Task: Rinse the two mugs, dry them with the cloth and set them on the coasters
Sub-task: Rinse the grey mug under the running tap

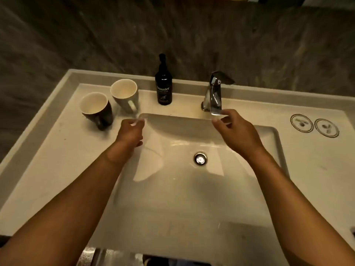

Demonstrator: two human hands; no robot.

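Grey marbled wall backs a cream stone worktop (57,169) with a sunken white rectangular basin (172,179), where both mugs wait beyond the basin's far left corner: the dark-glazed mug (97,110) and the pale mug (125,96), well apart from two round gold-rimmed coasters (314,125) past its right edge. Neither the left hand (131,133) nor the right hand (236,131) grips anything, fingers loosely curled over the basin; a sound start would be taking a mug by its handle and holding it under the chrome lever tap (215,93). Only "Dunster" reads on the black pump bottle (163,87) behind the basin.

Dark pump bottle (163,87) at the back edge of the desk, label reading "Dunster" (smaller lines beneath too blurred to read)
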